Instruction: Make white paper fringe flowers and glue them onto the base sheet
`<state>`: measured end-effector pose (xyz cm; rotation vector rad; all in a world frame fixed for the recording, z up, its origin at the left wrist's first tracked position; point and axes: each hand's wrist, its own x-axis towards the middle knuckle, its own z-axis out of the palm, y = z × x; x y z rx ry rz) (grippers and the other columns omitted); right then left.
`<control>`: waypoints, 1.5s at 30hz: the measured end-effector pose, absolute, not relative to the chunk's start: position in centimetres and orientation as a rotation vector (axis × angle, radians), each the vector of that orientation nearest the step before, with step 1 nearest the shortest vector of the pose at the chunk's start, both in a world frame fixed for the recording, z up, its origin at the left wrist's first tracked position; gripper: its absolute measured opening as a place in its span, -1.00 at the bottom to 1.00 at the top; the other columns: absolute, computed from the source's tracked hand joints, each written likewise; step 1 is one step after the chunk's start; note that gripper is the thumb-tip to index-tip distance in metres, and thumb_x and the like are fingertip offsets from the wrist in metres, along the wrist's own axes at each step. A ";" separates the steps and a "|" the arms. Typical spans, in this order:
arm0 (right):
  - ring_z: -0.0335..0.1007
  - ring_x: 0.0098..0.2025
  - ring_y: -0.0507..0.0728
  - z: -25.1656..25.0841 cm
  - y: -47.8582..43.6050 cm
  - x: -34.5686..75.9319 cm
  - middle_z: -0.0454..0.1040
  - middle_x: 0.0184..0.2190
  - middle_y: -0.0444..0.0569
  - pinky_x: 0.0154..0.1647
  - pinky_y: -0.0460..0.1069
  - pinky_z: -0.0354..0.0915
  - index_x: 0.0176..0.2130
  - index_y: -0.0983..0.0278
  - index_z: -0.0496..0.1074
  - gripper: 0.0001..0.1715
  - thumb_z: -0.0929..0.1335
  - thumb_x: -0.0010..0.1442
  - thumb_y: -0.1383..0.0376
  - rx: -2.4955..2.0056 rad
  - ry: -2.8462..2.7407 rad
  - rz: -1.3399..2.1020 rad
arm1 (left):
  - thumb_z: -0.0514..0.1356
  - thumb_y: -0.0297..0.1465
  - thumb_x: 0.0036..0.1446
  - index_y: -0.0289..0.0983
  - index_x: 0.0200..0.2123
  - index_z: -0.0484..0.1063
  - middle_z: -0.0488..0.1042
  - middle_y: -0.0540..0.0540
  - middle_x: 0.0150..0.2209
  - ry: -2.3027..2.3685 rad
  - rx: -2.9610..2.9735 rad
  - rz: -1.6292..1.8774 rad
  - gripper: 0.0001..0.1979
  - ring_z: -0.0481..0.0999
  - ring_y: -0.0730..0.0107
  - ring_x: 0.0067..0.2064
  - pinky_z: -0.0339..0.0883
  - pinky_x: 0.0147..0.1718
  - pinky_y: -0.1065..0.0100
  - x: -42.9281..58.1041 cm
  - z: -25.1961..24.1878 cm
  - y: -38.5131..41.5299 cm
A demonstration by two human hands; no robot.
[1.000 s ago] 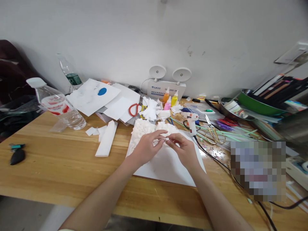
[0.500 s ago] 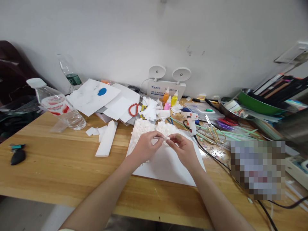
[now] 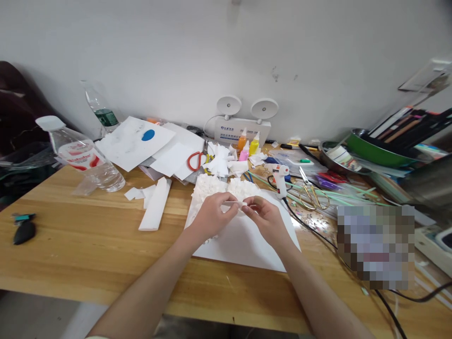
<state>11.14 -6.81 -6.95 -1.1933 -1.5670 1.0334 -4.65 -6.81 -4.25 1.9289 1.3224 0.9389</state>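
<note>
My left hand and my right hand meet over a white sheet on the table. Between thumb and fingers, both pinch a small white paper strip, one hand at each end. Its right end looks curled or folded, though fingertips partly cover it. Just behind my hands, small white crumpled-looking pieces cover the left and back of the sheet in two patches. My left hand hides some of them. A folded white paper strip lies left of the sheet, with paper scraps beside it.
A white glue gun stands right of the sheet, its cord trailing forward. Gold-handled scissors and red-handled scissors lie near the back. At left stands a water bottle; small paint bottles stand by the wall.
The white strip between my fingertips has turned slightly, and its right end shows a little differently. Both hands stay in nearly the same place; the view has shifted slightly.
</note>
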 end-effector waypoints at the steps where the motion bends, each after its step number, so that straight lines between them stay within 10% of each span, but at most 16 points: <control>1: 0.28 -0.41 0.05 -7.0 -6.8 11.1 0.37 -0.42 -0.07 -0.34 -0.04 0.24 -0.41 0.26 0.33 -0.81 0.31 0.05 0.17 -1.188 -1.566 1.047 | 0.05 -0.38 0.03 -0.25 -0.44 0.38 0.47 -0.01 -0.39 1.329 1.936 0.937 -0.86 0.44 0.38 -0.30 0.29 -0.28 0.38 -4.7 -4.3 -6.8; 45: 0.26 -0.42 0.06 -7.3 -6.8 11.2 0.39 -0.48 -0.10 -0.33 -0.02 0.20 -0.45 0.26 0.37 -0.82 0.41 -0.08 0.22 -1.218 -1.428 0.926 | 0.03 -0.49 0.04 -0.25 -0.34 0.45 0.50 -0.04 -0.31 1.183 2.042 0.967 -0.80 0.43 0.36 -0.23 0.27 -0.21 0.35 -4.4 -4.2 -6.9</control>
